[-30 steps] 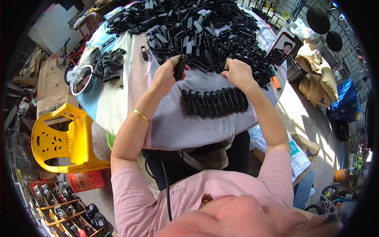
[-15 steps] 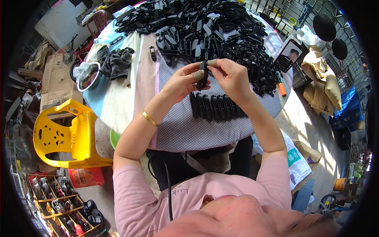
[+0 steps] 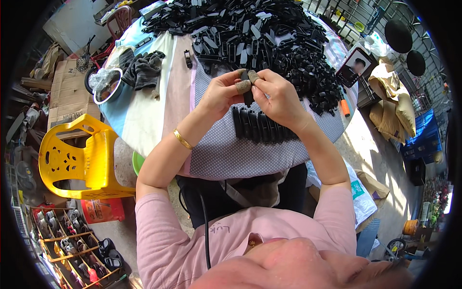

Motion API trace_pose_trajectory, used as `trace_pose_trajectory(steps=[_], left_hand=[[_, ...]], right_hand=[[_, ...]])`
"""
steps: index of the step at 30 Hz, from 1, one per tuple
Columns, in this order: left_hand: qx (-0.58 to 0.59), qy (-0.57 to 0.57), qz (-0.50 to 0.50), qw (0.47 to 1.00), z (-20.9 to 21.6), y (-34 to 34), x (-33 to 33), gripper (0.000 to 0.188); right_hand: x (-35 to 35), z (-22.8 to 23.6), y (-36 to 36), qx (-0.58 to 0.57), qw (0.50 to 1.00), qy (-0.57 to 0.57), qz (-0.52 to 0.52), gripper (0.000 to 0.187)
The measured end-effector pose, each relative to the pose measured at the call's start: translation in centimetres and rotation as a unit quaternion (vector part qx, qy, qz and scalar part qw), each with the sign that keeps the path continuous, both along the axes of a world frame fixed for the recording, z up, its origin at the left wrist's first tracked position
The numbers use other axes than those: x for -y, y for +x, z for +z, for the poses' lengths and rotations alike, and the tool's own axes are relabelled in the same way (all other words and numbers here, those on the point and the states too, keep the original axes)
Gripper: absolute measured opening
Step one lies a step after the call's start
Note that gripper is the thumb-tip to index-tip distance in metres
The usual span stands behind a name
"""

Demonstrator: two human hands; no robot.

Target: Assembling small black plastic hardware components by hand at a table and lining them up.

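Note:
My left hand (image 3: 222, 95) and my right hand (image 3: 277, 98) meet above the round table, both pinching one small black plastic part (image 3: 247, 91) between taped fingertips. A gold bangle (image 3: 183, 139) circles my left wrist. Just below the hands a neat row of black parts (image 3: 262, 128) lies on the grey dotted cloth (image 3: 231, 154). A big heap of loose black parts (image 3: 255, 36) covers the far half of the table.
A yellow plastic chair (image 3: 77, 156) stands at the left. Dark gloves (image 3: 142, 70) and a clear bag in a white ring (image 3: 107, 82) lie on the table's left side. A phone (image 3: 355, 66) leans at the right edge. A crate of shoes (image 3: 77, 245) sits on the floor.
My hands left the heap with a black part, came together and drew closer to me; both now hold the part above the row.

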State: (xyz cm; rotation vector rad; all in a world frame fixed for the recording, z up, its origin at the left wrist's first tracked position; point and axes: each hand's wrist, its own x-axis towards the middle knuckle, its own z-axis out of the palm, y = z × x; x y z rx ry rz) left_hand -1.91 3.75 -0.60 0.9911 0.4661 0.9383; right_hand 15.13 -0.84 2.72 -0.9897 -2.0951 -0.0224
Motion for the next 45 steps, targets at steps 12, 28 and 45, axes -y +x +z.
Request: trace_pose_trajectory(steps=[12, 28, 45], left_hand=[[-0.234, 0.187, 0.117, 0.947, 0.7, -2.3, -3.1, 0.05], [-0.485, 0.523, 0.417, 0.564, -3.2, -3.3, -7.7, 0.041], [-0.323, 0.238, 0.264, 0.877, -1.4, -1.3, -3.9, 0.021]], right_hand=[[2.9, 1.2, -3.9, -0.097, 0.988, -0.102, -0.06, 0.038], [4.0, -3.3, -8.2, 0.231, 0.961, -0.137, -0.062, 0.024], [-4.6, -5.1, 6.1, 0.225, 0.942, -0.106, -0.224, 0.019]])
